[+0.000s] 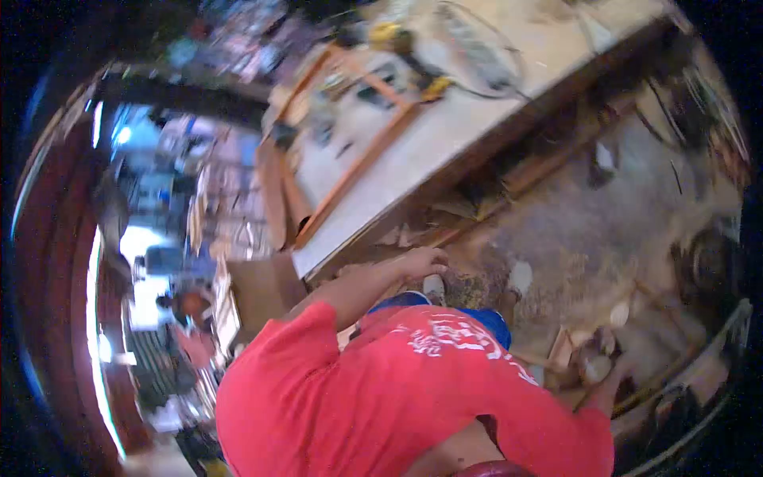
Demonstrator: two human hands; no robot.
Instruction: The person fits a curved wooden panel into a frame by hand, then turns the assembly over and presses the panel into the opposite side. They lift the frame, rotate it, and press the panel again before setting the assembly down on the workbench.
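My left hand (pixel 424 262) hangs in front of my body, close to the front edge of the workbench (pixel 509 119). Its fingers are loosely bent and apart, with nothing in them. My right hand (pixel 623 372) is low at the right, smeared by motion. Beside it are a round pale thing (pixel 595 368) and a piece of wood (pixel 561 347); I cannot tell whether the hand holds either. On the workbench lies a reddish-brown wooden frame (pixel 362 169), with small tools and parts inside and around it.
A yellow-and-black power tool (pixel 389 36) and a looped cable (pixel 520 71) lie on the bench. A brown box-like panel (pixel 266 294) stands at its left end. The floor (pixel 572 230) is dusty, with scraps about. A person (pixel 193 304) shows far off.
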